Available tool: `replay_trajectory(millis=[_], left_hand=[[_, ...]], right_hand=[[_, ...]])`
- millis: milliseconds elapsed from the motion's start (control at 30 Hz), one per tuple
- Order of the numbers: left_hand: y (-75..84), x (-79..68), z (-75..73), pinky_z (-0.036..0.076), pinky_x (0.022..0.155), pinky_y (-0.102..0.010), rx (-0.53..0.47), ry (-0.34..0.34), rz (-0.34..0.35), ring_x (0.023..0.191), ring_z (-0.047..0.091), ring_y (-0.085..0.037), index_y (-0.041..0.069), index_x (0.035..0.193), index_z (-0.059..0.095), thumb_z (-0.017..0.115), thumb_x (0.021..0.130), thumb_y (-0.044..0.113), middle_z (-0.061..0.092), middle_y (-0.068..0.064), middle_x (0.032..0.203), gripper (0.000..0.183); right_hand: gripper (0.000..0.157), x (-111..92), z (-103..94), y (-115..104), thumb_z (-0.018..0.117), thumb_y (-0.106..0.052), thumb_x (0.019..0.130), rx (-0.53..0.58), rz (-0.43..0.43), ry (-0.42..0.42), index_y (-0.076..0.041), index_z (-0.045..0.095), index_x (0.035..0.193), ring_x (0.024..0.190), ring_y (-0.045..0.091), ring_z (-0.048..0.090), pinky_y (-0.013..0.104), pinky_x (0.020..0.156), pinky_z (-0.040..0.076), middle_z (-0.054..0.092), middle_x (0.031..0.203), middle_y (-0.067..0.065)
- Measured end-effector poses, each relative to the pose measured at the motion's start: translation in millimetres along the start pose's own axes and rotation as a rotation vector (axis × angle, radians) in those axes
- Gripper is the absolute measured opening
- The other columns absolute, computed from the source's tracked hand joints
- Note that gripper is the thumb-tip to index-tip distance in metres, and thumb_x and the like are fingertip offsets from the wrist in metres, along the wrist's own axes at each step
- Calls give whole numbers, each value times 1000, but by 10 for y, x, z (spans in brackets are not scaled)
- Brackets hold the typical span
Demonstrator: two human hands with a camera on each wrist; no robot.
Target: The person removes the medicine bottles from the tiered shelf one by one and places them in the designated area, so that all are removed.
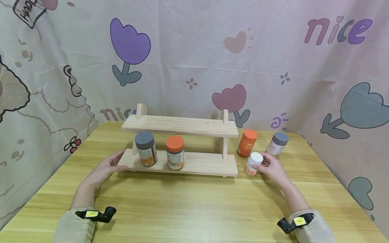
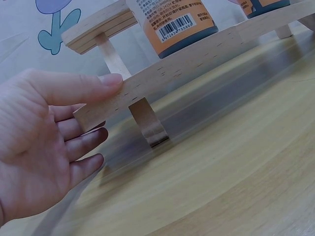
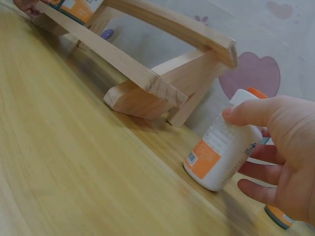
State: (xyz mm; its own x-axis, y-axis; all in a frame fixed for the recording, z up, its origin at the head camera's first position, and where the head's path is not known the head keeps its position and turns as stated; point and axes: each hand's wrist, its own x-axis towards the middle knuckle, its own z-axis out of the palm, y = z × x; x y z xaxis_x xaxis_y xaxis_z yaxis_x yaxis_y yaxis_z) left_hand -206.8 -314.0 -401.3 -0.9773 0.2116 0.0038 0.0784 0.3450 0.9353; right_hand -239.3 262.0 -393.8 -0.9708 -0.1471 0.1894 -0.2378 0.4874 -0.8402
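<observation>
A two-tier wooden shelf point(image 1: 179, 125) stands on the table. My left hand point(image 1: 104, 168) grips the left end of its lower board point(image 2: 152, 81), the thumb lying on the front edge and the fingers behind and below. On that lower board are a grey-lidded jar point(image 1: 146, 150) and an orange-lidded jar point(image 1: 175, 153). To the right of the shelf, my right hand point(image 1: 271, 168) holds a white bottle point(image 3: 216, 147) near its top, with the thumb on the near side. The bottle is upright, its base right at the tabletop.
Behind the white bottle stand an orange bottle point(image 1: 247, 143) and, farther right, a grey-lidded white bottle point(image 1: 277, 144), partly hidden by the right hand. A patterned cloth point(image 1: 188, 50) hangs behind the wooden table point(image 1: 182, 209). The shelf's upper board point(image 1: 182, 124) holds no bottles.
</observation>
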Motion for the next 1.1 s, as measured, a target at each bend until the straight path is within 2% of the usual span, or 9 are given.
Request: replay_trajectory(millis=[133, 333, 567, 633, 767, 833, 900, 1000, 1100], left_hand=[[10, -1, -1, 23, 107, -22, 2, 0, -4, 136, 5, -43, -3, 147, 6, 62, 89, 14, 3, -25, 151, 82], [7, 1, 1, 28, 95, -6, 0, -4, -1, 136, 6, -44, -4, 147, 6, 62, 89, 14, 4, -26, 151, 82], [10, 4, -3, 23, 108, -26, 10, -1, -6, 136, 6, -44, -4, 147, 6, 62, 89, 14, 4, -26, 151, 82], [13, 4, -4, 24, 107, -24, 11, -1, -5, 136, 6, -44, -4, 147, 6, 62, 89, 14, 4, -26, 151, 82], [15, 3, -4, 27, 97, -8, 8, -3, -1, 136, 5, -44, -4, 146, 6, 62, 89, 14, 3, -27, 151, 82], [14, 3, -5, 28, 93, -4, 7, -4, 2, 136, 5, -44, -5, 146, 6, 62, 89, 14, 3, -27, 151, 82], [13, 3, -5, 28, 90, -2, 5, -4, 3, 136, 5, -44, -5, 146, 6, 62, 89, 14, 3, -27, 151, 82], [13, 3, -5, 28, 88, -1, 0, -6, 5, 135, 5, -44, -5, 146, 6, 62, 89, 14, 3, -27, 150, 82], [20, 2, -3, 28, 92, -3, 4, -8, 2, 135, 5, -44, -5, 146, 6, 62, 89, 14, 3, -27, 150, 82]], right_hand=[[52, 5, -5, 28, 68, -7, 83, -2, 3, -9, 11, 44, 126, 97, 10, 55, 15, 80, 45, 54, 118, 29], [52, -8, -24, 12, 68, -9, 83, 5, 14, -4, 10, 44, 126, 95, 4, 54, 16, 80, 45, 53, 119, 28], [54, -25, -82, -72, 66, -14, 86, 5, 12, 1, 8, 42, 129, 99, 8, 53, 16, 80, 46, 51, 122, 27], [55, -25, -104, -98, 66, -13, 86, 1, 0, 11, 9, 42, 129, 99, 8, 52, 15, 80, 45, 51, 122, 28], [52, -18, -143, -167, 66, -10, 86, -1, -44, 34, 11, 43, 128, 97, 0, 51, 12, 81, 44, 52, 120, 30], [51, -11, -159, -208, 65, -10, 86, -8, -68, 46, 10, 44, 128, 96, 0, 52, 10, 81, 44, 54, 118, 29], [49, -5, -171, -254, 65, -11, 87, -15, -83, 50, 9, 46, 128, 98, 4, 54, 8, 81, 42, 55, 117, 29], [50, 4, -184, -333, 65, -13, 88, -13, -83, 47, 7, 46, 129, 104, 20, 56, 8, 82, 42, 55, 119, 28], [53, 24, -187, -402, 64, -17, 88, -8, -66, 27, 6, 44, 131, 109, 34, 53, 10, 82, 43, 53, 122, 27]])
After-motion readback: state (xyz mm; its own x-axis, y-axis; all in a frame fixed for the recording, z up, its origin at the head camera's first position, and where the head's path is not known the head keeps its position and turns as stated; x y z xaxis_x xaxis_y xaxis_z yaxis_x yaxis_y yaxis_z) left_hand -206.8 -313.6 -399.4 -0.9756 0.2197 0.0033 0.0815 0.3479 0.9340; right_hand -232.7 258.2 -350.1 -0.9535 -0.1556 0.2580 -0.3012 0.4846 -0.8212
